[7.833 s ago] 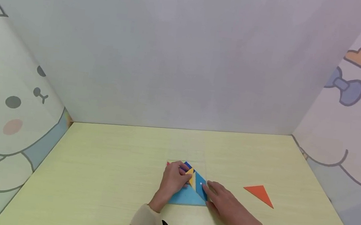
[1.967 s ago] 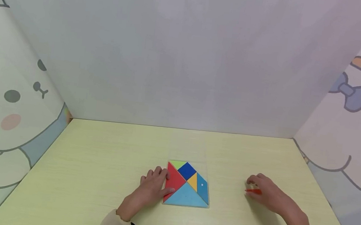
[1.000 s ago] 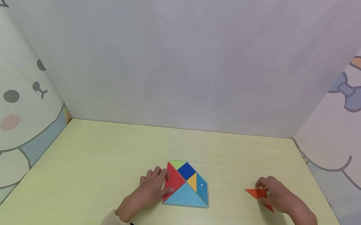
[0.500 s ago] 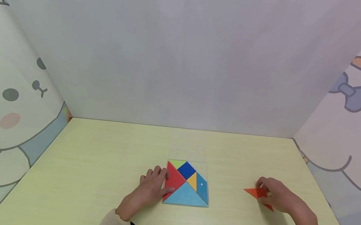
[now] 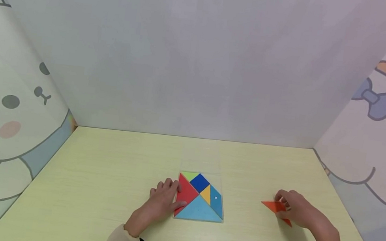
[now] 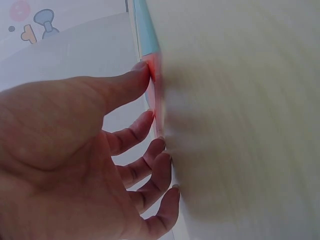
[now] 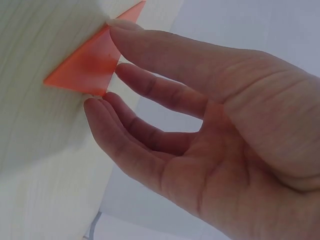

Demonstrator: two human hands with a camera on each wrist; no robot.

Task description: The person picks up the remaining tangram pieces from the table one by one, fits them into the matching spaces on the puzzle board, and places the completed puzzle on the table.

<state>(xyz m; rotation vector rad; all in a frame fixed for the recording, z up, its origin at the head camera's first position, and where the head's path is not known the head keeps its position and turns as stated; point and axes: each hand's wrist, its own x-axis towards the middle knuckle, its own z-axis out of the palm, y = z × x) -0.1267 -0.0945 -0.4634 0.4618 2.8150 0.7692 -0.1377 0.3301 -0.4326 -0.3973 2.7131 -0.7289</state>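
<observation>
Toward the table's right side my right hand pinches an orange-red tangram triangle by its edges. In the right wrist view the thumb meets the long edge of the triangle, fingertips opposite; it lies close over the tabletop. My left hand rests at the left edge of a clear tangram tray, thumb and fingertips on a large red triangle. Beside that triangle lie a large light blue triangle, dark blue square, yellow triangle, blue parallelogram and green triangle.
The pale wooden table carries the tray at its middle front. A faint clear sheet extends behind the tray. A plain grey wall closes the back, and printed cartoon panels stand at both sides.
Earlier both hands worked over the tray, the left at the yellow triangle. The left moved to the tray's left edge; the right went to the orange-red triangle. Over the last second both stay nearly still.
</observation>
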